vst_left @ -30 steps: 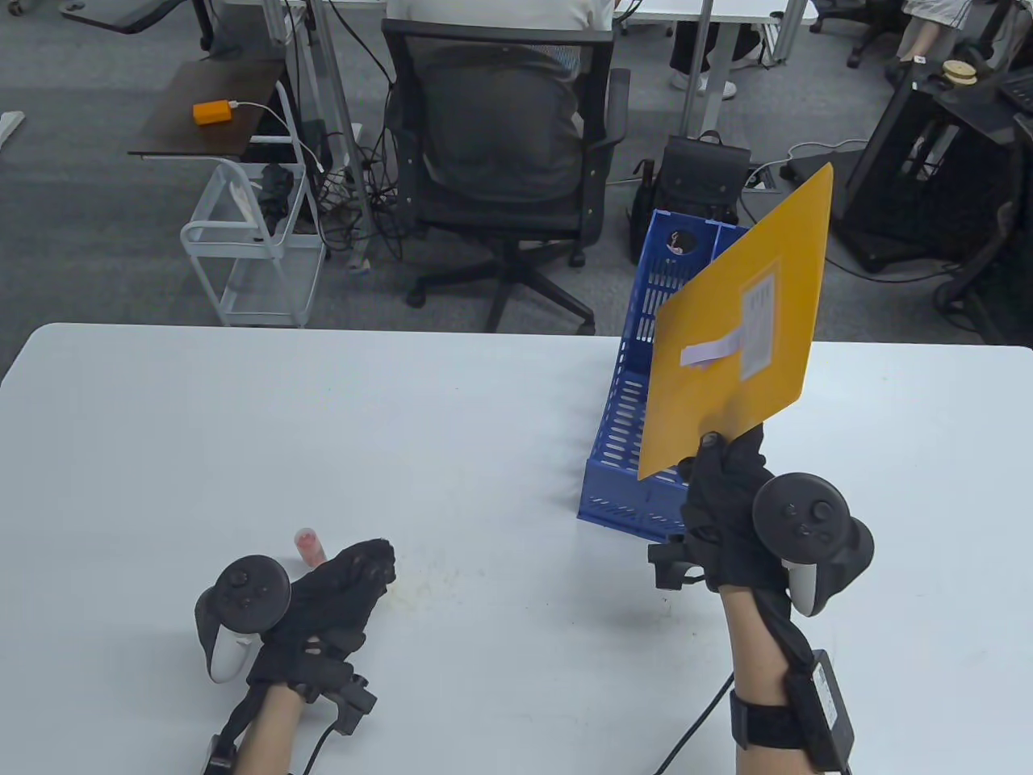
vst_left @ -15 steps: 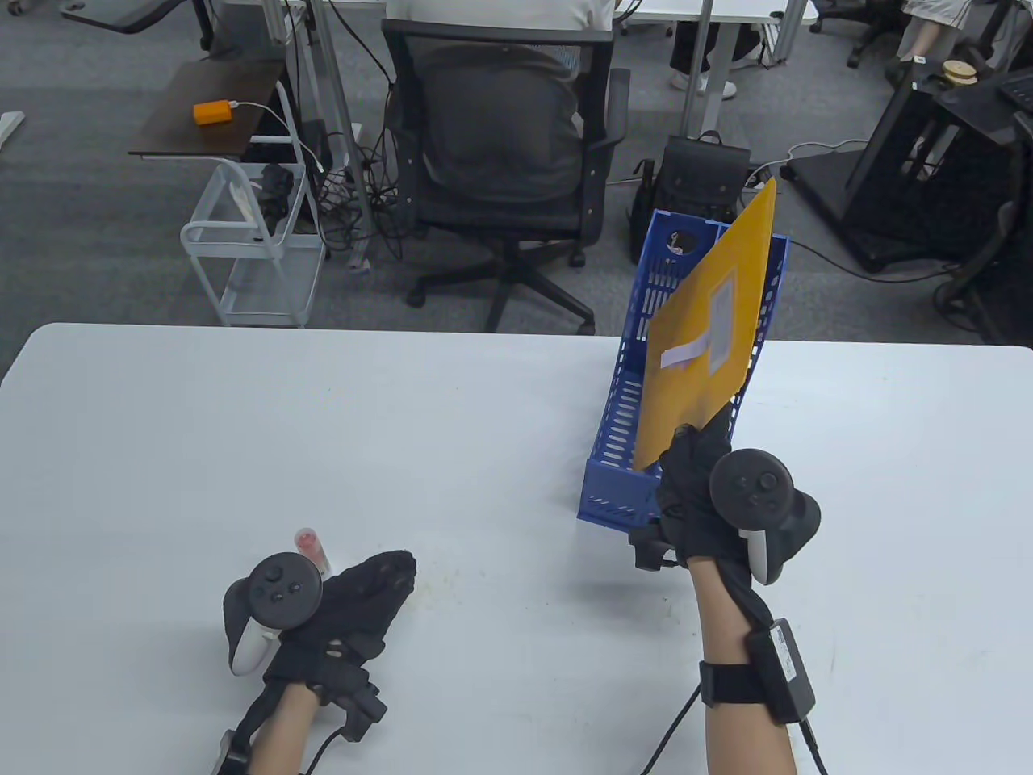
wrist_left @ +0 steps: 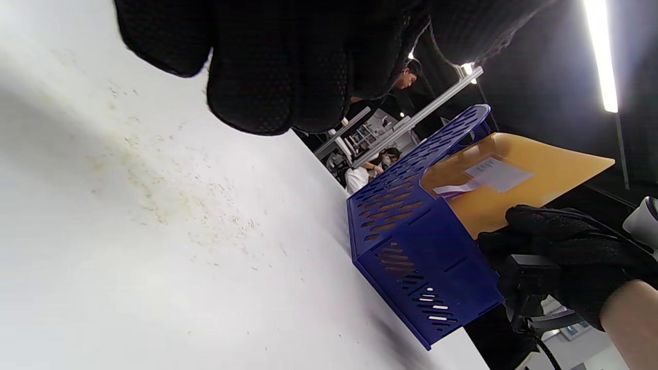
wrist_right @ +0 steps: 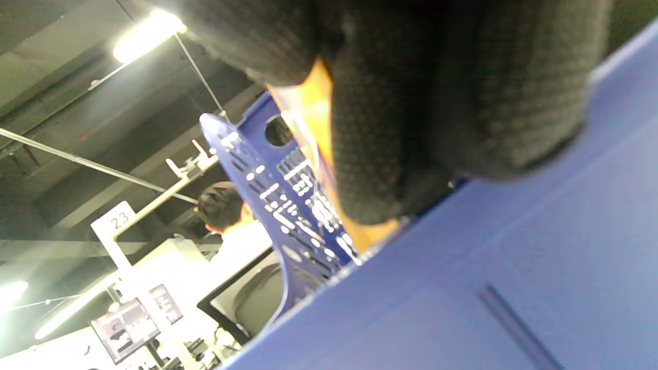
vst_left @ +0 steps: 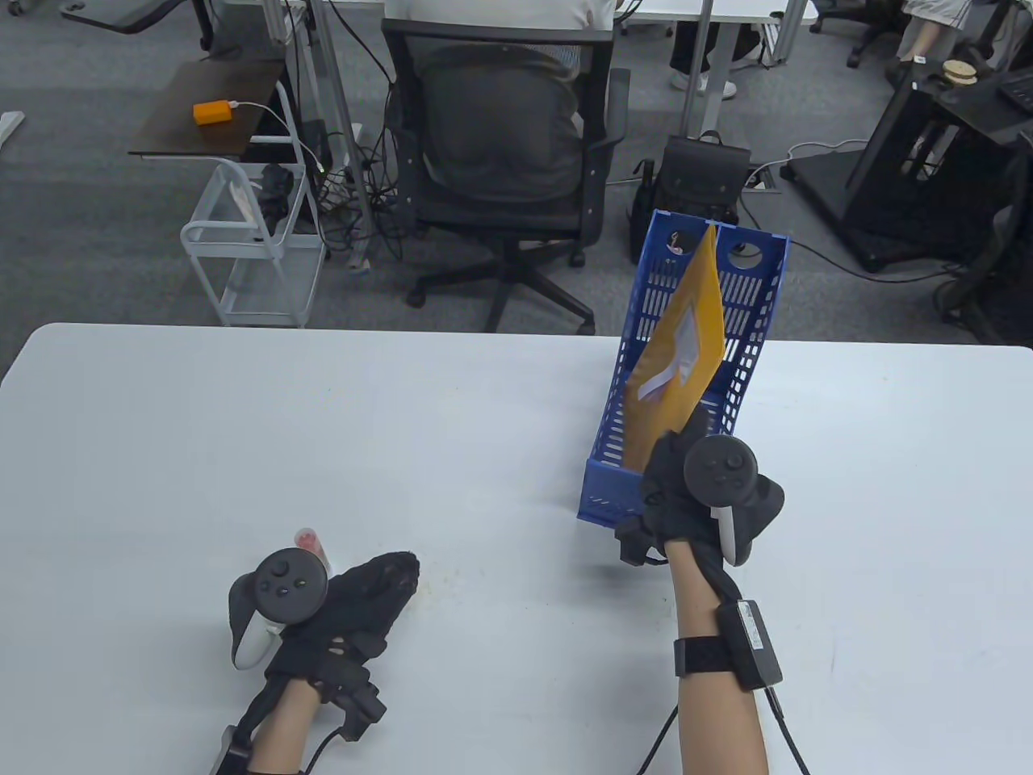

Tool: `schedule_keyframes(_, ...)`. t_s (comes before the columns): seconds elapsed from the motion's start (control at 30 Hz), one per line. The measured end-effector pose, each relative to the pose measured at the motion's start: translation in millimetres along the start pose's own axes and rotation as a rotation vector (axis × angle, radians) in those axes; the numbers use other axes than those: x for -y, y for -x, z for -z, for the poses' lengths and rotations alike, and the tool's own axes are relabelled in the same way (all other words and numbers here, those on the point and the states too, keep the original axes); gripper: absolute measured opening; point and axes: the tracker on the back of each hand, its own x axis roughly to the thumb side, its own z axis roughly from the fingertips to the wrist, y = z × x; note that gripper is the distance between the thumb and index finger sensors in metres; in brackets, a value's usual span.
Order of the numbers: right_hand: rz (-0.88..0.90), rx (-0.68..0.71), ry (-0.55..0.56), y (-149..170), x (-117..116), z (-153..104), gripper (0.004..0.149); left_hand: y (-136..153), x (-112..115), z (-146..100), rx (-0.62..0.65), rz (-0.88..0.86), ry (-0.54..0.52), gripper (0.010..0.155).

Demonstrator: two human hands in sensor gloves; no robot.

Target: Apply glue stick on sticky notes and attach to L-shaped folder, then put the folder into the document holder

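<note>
The right hand [vst_left: 686,492] pinches the near lower corner of the yellow L-shaped folder [vst_left: 678,355], its gloved fingers [wrist_right: 411,103] curled round the edge, and holds it on edge inside the blue document holder [vst_left: 754,323]. The folder stands tilted, leaning toward the holder's left wall, with its top corner reaching about level with the tall back wall. On the folder's face — best seen in the left wrist view [wrist_left: 519,180] — a pale sticky note [wrist_left: 455,188] lies beside a white printed label [wrist_left: 497,173]. The holder [wrist_left: 421,257] stands on the white table [vst_left: 323,436] toward its far right, low front wall toward the person, just ahead of the right hand.

The left hand [vst_left: 355,601] rests palm down on the table near the front edge, fingers loosely extended and holding nothing. Just behind its tracker the glue stick [vst_left: 311,542] lies on the table, its pinkish end showing; whether the hand touches it cannot be told. Faint yellowish smears [wrist_left: 154,174] mark the tabletop by the left fingertips.

Beyond the table, a person [vst_left: 500,12] sits in a black office chair [vst_left: 500,161] — back to the camera.
</note>
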Motion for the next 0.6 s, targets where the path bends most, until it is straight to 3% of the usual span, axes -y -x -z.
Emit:
schedule_keyframes(0.43, -0.027, 0.01, -0.005, 5.1, 9.6, -9.1, 0.058, -17.1, 8.0, 0.1, 0.069, -0.032, 0.039, 0.054)
schedule_keyframes(0.6, -0.065, 0.059, 0.016, 0.5, 25.2, -24.0, 0.067, -22.0, 7.6, -1.1, 0.071, -0.003, 0.012, 0.054)
